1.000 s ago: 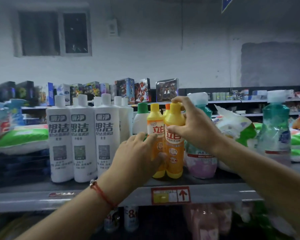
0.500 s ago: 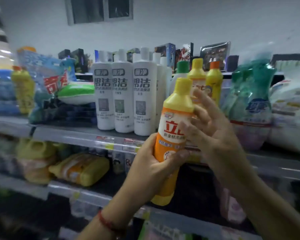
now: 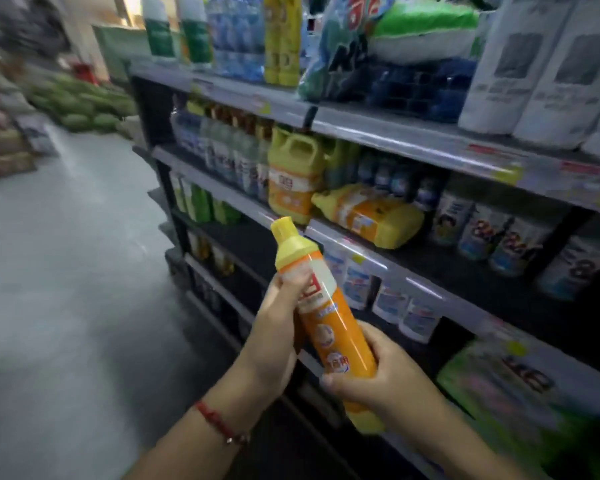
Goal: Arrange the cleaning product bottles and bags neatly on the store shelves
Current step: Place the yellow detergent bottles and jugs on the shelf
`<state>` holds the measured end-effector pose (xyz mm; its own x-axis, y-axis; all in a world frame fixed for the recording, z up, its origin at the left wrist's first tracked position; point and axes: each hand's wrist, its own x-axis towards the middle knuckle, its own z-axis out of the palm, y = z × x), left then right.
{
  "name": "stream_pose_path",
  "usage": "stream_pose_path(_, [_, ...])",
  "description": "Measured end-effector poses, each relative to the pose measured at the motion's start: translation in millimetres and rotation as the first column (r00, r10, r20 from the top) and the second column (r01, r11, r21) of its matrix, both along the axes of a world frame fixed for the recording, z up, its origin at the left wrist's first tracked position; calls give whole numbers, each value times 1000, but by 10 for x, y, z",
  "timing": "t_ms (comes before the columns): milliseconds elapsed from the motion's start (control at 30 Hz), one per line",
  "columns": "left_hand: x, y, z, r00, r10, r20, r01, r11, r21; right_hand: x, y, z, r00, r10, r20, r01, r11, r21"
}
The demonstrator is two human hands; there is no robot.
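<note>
I hold an orange dish-soap bottle (image 3: 329,323) with a yellow cap in front of the shelves, tilted with its cap up and to the left. My left hand (image 3: 278,337) grips its upper half, and my right hand (image 3: 378,379) grips its lower half near the base. On the second shelf (image 3: 413,271) a yellow jug (image 3: 291,174) stands upright and another yellow jug (image 3: 371,213) lies on its side. White bottles (image 3: 541,64) stand at the top right beside green and blue bags (image 3: 413,32).
The top shelf (image 3: 395,133) also carries yellow bottles (image 3: 283,36), blue bottles and green-labelled white bottles (image 3: 177,29). Lower shelves hold small white bottles (image 3: 409,313) and green packs (image 3: 499,386). Grey aisle floor (image 3: 66,271) opens to the left, with stacked goods at its far end.
The bottle came off the top shelf and down to waist height. My right hand moved from its neck to its base. The view swung down and left along the aisle.
</note>
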<state>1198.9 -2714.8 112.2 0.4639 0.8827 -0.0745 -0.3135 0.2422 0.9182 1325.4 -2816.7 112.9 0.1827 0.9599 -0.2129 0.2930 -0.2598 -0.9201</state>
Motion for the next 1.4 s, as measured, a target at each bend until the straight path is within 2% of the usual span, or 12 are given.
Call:
stream_pose_path(167, [-1002,530,-358,989,92,114,-59,964,-260,-792,706,-113,922,96,374,-82,995,-52])
stream_pose_path(267, [-1469,806,-550,977,117,178,-50,938,-342,-1172,1065,-157,852,162,497,-133,987,-94])
stream_pose_path(400, [-1993,1134,-724,990,110,93,-79,955,-287,-1521,1505,-331,894,266,361,-212,960,-181])
stream_pose_path(533, [-2316,1387,-720,979,129,-158,-147,984,-105,-1757,1874,-535,941,319,115,-293,936,-196])
stream_pose_path(600, [-2394,1536,-676,956,174,-238,-185,983,-24,-1849,2048,-648,940,340,25,-329,926,-185])
stream_pose_path(767, [-2474,2002,-610,864,293,-411,-214,950,227,-2062,2565,-888,918,322,-230,-355,928,-115])
stream_pose_path(933, [-2411,2628,-481,676,343,-653,-22,894,447,-2233,3244,-1007,855,326,-403,-362,932,-16])
stream_pose_path(1033, [-2299,3094,-477,603,384,-699,77,844,530,-2238,3749,-1056,841,338,-422,-356,934,39])
stream_pose_path(1100, [-2229,3447,-418,602,391,-696,91,833,546,-2181,4118,-1061,833,334,-442,-347,936,52])
stream_pose_path(1267, [-2096,4466,-230,676,384,-629,20,844,536,-1888,5140,-924,863,405,-303,-400,913,79])
stream_pose_path(1400, [-2011,5206,62,769,393,-503,-38,814,579,-1645,5935,-528,933,341,-114,-326,936,133])
